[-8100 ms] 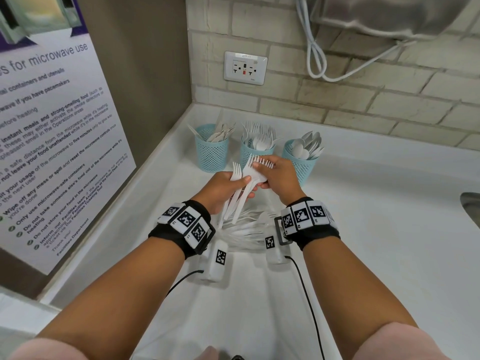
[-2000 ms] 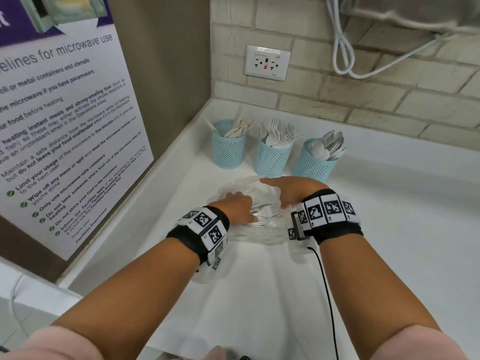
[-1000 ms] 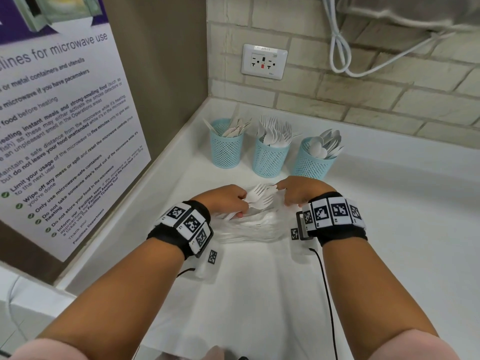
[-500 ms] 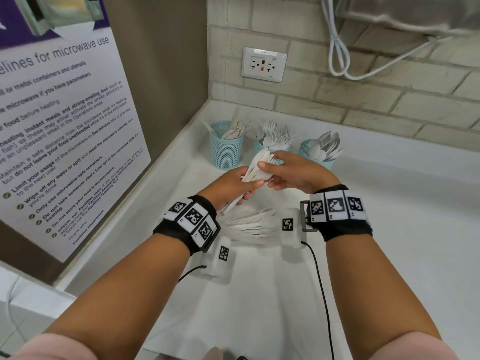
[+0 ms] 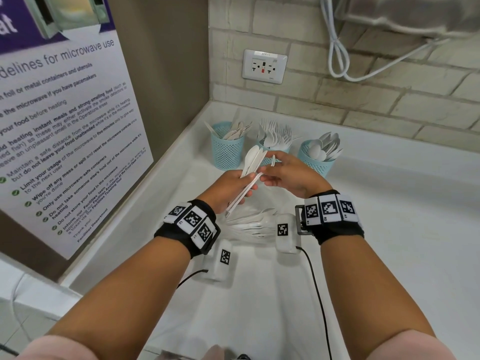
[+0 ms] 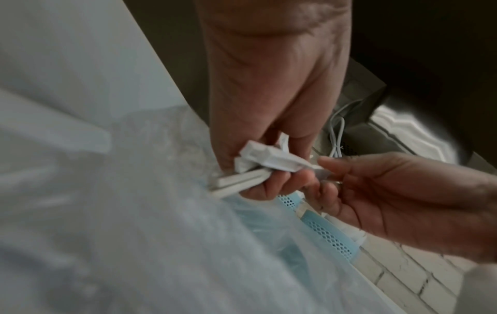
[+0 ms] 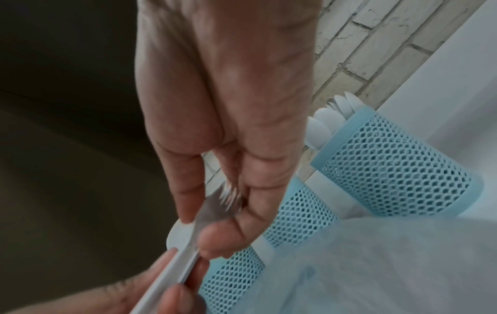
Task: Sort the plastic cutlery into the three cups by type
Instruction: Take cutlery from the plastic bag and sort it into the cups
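Three blue mesh cups stand in the counter's back corner: the knife cup [image 5: 227,152], the fork cup [image 5: 284,151] and the spoon cup [image 5: 315,162]. In front of them my left hand [image 5: 246,185] grips a bundle of white cutlery [image 5: 253,159] by the handles, heads pointing up. My right hand [image 5: 267,172] pinches one fork [image 7: 215,206] of that bundle near its tines, between thumb and fingers. The fork's handle still runs down into my left hand [image 6: 255,176]. A clear plastic bag [image 5: 249,224] with more white cutlery lies on the counter beneath my wrists.
The white counter [image 5: 389,229] runs on to the right. A brick wall with a socket [image 5: 264,66] and a hanging white cable [image 5: 337,48] is behind the cups. A poster wall [image 5: 65,126] closes the left side.
Both hands have come up from the bag with a bundle of cutlery. In the last half second my right hand has moved from the bundle's top to pinching a single fork.
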Demonstrator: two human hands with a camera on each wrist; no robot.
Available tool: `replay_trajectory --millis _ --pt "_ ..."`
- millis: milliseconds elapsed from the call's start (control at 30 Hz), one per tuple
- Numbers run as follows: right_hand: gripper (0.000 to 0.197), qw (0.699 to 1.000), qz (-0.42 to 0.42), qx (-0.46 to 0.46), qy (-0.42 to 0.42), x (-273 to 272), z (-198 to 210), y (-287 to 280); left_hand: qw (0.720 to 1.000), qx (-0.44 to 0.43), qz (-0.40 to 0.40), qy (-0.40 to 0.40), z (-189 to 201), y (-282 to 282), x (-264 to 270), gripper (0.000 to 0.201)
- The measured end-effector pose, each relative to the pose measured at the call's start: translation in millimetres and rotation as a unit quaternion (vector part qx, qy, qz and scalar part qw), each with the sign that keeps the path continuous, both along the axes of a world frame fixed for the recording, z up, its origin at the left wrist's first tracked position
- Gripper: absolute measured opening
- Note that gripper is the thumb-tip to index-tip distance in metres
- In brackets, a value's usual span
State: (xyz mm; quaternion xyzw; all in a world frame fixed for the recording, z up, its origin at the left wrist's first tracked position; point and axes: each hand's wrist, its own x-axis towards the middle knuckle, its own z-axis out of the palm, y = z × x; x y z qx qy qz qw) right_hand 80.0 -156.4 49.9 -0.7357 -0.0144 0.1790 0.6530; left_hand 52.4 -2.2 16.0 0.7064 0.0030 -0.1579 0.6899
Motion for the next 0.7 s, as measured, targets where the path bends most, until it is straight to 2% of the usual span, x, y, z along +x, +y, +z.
replay_trajectory --millis 267,367,533,700 --pt "0.053 0.999 -0.018 0.051 -0.001 2.7 -3.1 -1.6 0.996 0.052 0.034 -0.059 1.1 -3.4 -3.2 0.020" --pt "0.046 0.997 -0.017 0.069 0.009 3.9 -3.8 -2.3 0.996 0.043 0.044 -0.060 -0.5 -3.9 -3.3 0.009" --pt "0.033 0.996 -0.053 0.078 -0.001 4.8 -5.6 -4.6 0.997 -0.004 0.073 -0.024 2.9 -7.0 -3.3 0.024" --pt "0.026 0.994 -0.067 0.084 -0.008 5.3 -6.9 -3.6 0.996 -0.030 0.081 -0.022 4.0 -7.0 -3.5 0.021"
